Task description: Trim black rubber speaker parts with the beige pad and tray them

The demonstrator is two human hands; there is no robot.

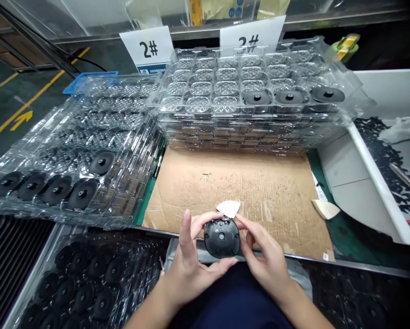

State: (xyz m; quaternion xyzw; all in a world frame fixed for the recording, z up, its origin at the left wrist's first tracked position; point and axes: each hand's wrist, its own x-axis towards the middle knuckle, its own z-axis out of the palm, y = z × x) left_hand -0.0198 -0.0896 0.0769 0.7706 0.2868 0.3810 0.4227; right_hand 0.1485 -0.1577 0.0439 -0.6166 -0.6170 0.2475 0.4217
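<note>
In front of my body, near the table's front edge, I hold a rounded black plastic cover [222,238], its inner side with small posts and a central boss facing me. My left hand [200,265] grips it between thumb below and a finger along the top edge, with another finger raised. The curled fingers of my right hand [265,249] meet its right and upper right edge; whether they also pinch a small piece I cannot tell. Just beyond the cover lies a cream wedge-shaped piece [228,208] on the cardboard sheet [246,176].
Stacked clear trays [198,105] stand at the back, with several black covers in the front row. Another tray stack [123,151] is at left, more covers in trays [85,274] below. A white bin [372,169] of small black parts and another cream wedge [325,209] are at right.
</note>
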